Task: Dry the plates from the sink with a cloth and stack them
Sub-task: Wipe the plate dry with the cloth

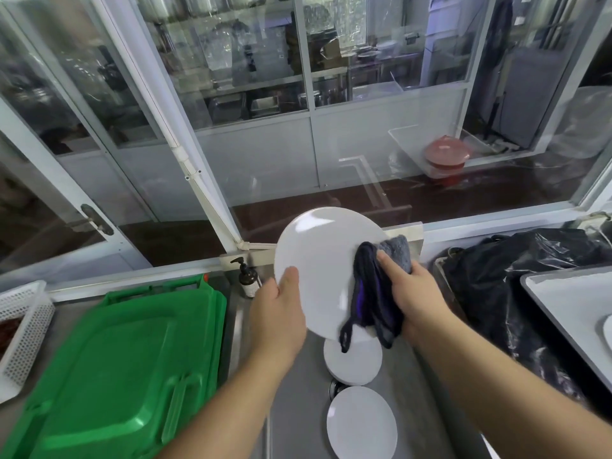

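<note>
Over the sink (pixel 298 409), left hand (pixel 280 313) grips a plate (pixel 318 266); right hand (pixel 409 293) pinches the cloth (pixel 371 293); wet rim may slip onto plates below (pixel 352 361)

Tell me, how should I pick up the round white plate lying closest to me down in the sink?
Probably by its rim. The nearest plate lies flat and alone on the sink floor, so come from above at the near edge, slip fingertips under the rim, thumb on top. Both hands are busy: left hand grips the raised plate, right hand presses the cloth.
</note>
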